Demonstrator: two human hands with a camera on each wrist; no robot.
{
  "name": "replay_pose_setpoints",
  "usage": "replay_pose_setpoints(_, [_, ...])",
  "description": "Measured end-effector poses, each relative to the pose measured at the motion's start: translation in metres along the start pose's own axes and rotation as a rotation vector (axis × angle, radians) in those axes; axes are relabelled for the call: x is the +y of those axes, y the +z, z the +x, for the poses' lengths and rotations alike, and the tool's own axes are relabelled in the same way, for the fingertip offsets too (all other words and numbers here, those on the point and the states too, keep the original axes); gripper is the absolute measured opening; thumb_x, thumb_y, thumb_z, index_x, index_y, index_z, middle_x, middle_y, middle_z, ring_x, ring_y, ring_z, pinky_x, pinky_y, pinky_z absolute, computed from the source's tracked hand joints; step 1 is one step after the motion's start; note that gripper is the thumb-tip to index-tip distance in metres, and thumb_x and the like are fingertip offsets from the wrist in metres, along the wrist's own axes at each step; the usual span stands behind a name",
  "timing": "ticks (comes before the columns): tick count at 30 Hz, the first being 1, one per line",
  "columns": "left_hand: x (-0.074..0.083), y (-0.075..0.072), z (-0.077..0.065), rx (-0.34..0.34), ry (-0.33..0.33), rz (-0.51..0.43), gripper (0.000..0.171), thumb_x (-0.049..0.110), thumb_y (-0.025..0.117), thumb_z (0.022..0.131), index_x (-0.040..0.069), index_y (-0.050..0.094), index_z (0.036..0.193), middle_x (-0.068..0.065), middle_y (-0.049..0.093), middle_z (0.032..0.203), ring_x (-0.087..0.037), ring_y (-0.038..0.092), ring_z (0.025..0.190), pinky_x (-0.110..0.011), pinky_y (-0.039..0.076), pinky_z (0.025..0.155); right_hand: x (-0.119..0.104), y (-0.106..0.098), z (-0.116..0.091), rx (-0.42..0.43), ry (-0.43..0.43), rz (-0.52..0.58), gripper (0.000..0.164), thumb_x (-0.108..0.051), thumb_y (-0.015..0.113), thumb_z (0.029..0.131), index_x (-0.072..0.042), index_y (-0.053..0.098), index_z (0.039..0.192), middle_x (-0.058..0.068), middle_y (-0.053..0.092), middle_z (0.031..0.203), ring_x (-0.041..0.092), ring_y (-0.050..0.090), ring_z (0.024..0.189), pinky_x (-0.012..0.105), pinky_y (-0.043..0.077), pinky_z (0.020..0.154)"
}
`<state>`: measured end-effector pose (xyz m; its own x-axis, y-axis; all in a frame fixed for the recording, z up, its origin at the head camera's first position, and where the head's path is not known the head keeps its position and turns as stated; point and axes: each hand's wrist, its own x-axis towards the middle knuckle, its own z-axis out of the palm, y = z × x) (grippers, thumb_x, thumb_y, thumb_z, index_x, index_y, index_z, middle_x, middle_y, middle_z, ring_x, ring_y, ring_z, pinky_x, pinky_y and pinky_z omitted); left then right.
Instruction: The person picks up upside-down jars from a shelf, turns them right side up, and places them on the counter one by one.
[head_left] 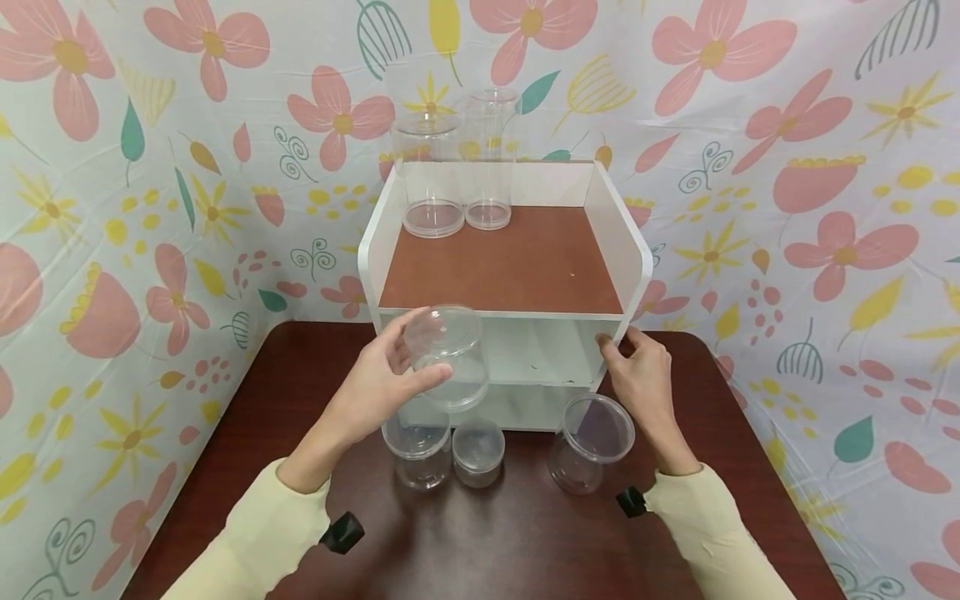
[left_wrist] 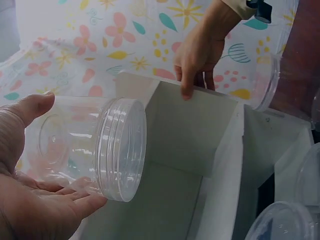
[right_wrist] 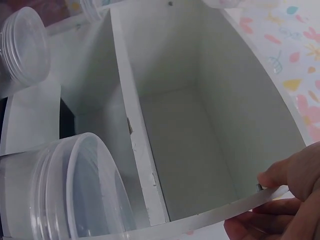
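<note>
The left hand [head_left: 378, 383] holds a clear jar [head_left: 453, 367] between thumb and fingers, near the shelf unit [head_left: 517, 267]; the right hand [head_left: 645, 375] pinches its right front edge. Advisable: light, even grip, steady bracing. The right wrist view alone shows a small metal pin [right_wrist: 259, 187] beside the thumb.

Two jars [head_left: 433, 215] atop the shelf [head_left: 517, 267]; three jars [head_left: 477, 454] before it

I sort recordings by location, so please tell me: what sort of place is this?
Probably a small staged tabletop corner: flower-patterned sheeting hangs behind and beside a dark table bearing a white shelf unit and clear jars.
</note>
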<state>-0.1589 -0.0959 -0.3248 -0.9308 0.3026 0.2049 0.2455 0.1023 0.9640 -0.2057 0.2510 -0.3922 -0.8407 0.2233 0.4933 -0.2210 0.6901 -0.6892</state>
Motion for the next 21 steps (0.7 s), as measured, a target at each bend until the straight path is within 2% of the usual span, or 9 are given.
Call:
replay_pose_setpoints(4, [-0.007,0.003,-0.002,0.002,-0.013,0.000,0.076,0.009,0.078,0.091,0.006,0.039,0.156,-0.010,0.053,0.151,-0.021,0.048,0.142,-0.033,0.037,0.116,0.001,0.000,0.000,-0.008,0.018,0.004,0.015,-0.016,0.073,0.095,-0.002,0.078,0.099,0.011,0.072,0.073,0.010,0.053,0.058,0.020,0.037,0.050])
replay_pose_setpoints(13, [-0.023,0.013,-0.007,0.014,-0.051,-0.038,0.078,0.005,0.079,0.089,0.004,0.038,0.156,-0.012,0.055,0.149,-0.025,0.049,0.140,-0.037,0.039,0.114,0.000,-0.001,-0.001,-0.032,0.057,0.007,0.021,-0.019,0.072,0.096,-0.002,0.077,0.107,0.015,0.076,0.087,0.022,0.062,0.074,0.020,0.040,0.059])
replay_pose_setpoints(21, [-0.041,0.029,-0.011,0.017,-0.086,-0.053,0.081,0.009,0.079,0.089,0.004,0.036,0.157,-0.013,0.055,0.148,-0.029,0.049,0.141,-0.043,0.037,0.116,0.000,-0.001,0.000,-0.044,0.074,0.019,0.026,-0.022,0.071,0.097,-0.001,0.076,0.113,0.017,0.076,0.093,0.026,0.064,0.081,0.025,0.042,0.066])
